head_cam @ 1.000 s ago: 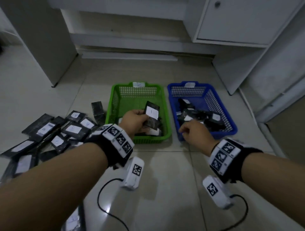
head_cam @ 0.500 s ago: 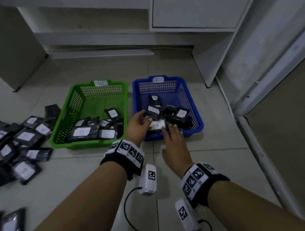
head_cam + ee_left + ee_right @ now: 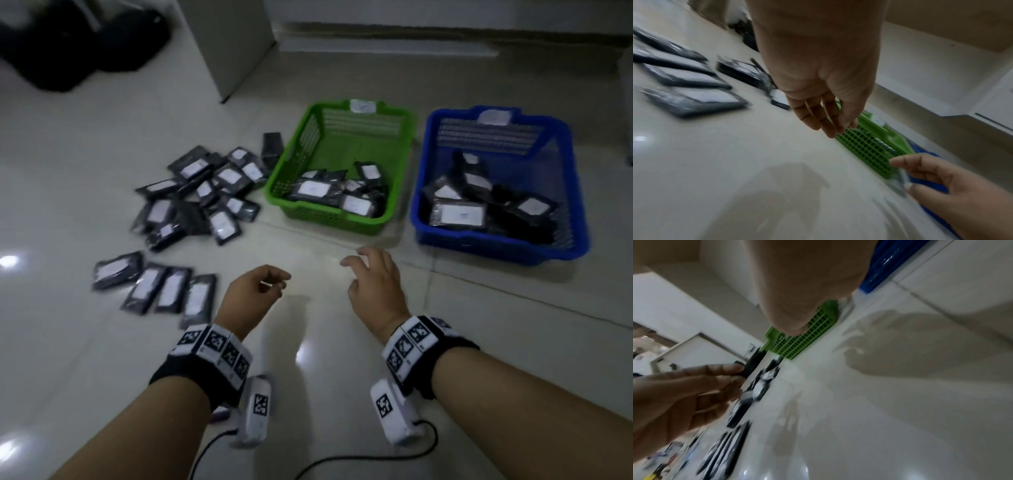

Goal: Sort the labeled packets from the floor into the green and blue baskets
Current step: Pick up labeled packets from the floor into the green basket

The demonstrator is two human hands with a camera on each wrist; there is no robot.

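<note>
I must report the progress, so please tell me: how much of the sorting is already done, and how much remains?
Done: several packets already lie in the green basket and the blue basket.

In hand: nothing. The left hand and right hand hang empty above the floor, in front of the baskets.

Left: a heap of packets beside the green basket and a row of four packets near the left hand remain unsorted.

Loose packets point(image 3: 202, 195) lie on the floor point(image 3: 325, 342) left of two side-by-side baskets: left basket point(image 3: 291, 171), right basket point(image 3: 579, 219), both apparently holding packets.
</note>
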